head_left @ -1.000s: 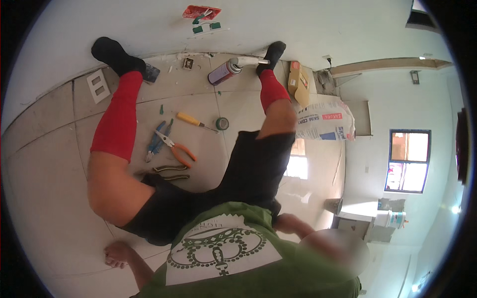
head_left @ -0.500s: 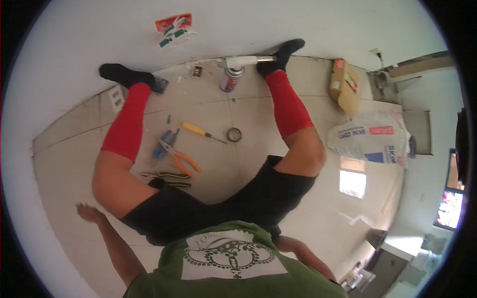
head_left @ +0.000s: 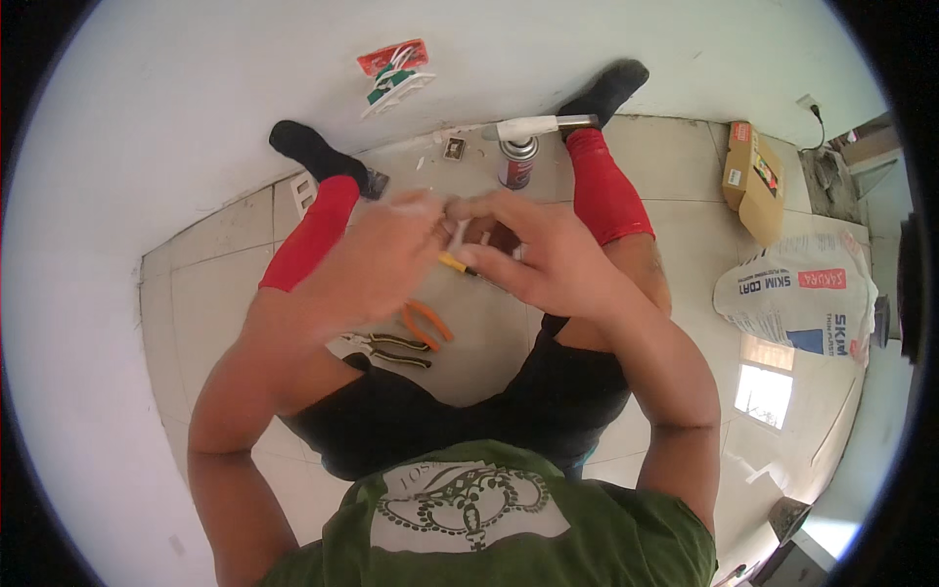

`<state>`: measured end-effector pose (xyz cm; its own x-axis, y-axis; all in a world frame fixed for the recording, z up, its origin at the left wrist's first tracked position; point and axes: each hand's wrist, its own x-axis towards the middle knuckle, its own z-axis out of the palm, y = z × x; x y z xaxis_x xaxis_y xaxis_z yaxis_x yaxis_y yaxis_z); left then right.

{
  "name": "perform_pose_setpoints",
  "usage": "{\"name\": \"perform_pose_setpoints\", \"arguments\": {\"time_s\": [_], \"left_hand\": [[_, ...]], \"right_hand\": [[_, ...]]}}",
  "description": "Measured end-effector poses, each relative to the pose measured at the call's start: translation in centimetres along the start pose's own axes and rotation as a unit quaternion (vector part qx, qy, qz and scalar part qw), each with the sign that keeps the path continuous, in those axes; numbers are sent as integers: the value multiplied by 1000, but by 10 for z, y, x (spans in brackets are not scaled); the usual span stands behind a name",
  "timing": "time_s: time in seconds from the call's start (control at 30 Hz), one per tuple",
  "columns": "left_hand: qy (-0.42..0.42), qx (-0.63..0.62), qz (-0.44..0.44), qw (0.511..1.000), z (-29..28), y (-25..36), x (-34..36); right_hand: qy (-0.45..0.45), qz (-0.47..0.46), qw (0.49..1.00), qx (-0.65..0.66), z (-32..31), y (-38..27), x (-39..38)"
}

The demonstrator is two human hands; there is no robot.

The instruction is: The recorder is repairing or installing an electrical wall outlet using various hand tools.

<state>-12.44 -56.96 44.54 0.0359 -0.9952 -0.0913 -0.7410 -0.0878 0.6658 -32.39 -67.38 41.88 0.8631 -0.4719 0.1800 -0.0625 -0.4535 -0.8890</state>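
Above the floor between my spread legs, my left hand and my right hand meet, fingers curled together. The left is smeared by motion; whatever small thing is between them I cannot make out. Partly hidden beneath them lies a yellow-handled screwdriver. Orange-handled pliers and black-yellow pliers lie nearer my shorts. Beyond my hands stands a gas can with a white-and-silver torch head, by my right foot.
Low on the wall, a red box holds wires and a white switch plate. A small metal box lies at the wall's foot. A cardboard carton and white sack are at right, a plugged socket above.
Both hands have risen from beside my hips and come together between my legs, over the tools. The view has also shifted slightly.
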Motion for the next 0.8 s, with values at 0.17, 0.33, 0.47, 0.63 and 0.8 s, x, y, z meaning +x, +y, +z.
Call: {"name": "perform_pose_setpoints", "arguments": {"time_s": [0.17, 0.33, 0.47, 0.63, 0.8], "left_hand": [[-18, -37, 6, 999, 10, -25, -3], [-52, -53, -5, 997, 40, -53, -21], [-116, -15, -71, 991, 49, -61, -28], [39, 27, -34, 998, 40, -106, -45], [185, -75, -178, 964, -12, -101, -39]], "right_hand": [[24, 36, 997, 69, 41, 37, 12], [-41, 113, 991, 57, 55, 43, 7], [-56, 145, 976, 153, 63, 72, 7], [-41, 201, 978, 29, 93, 89, 1], [-29, 248, 967, 58, 172, 116, -33]]}}
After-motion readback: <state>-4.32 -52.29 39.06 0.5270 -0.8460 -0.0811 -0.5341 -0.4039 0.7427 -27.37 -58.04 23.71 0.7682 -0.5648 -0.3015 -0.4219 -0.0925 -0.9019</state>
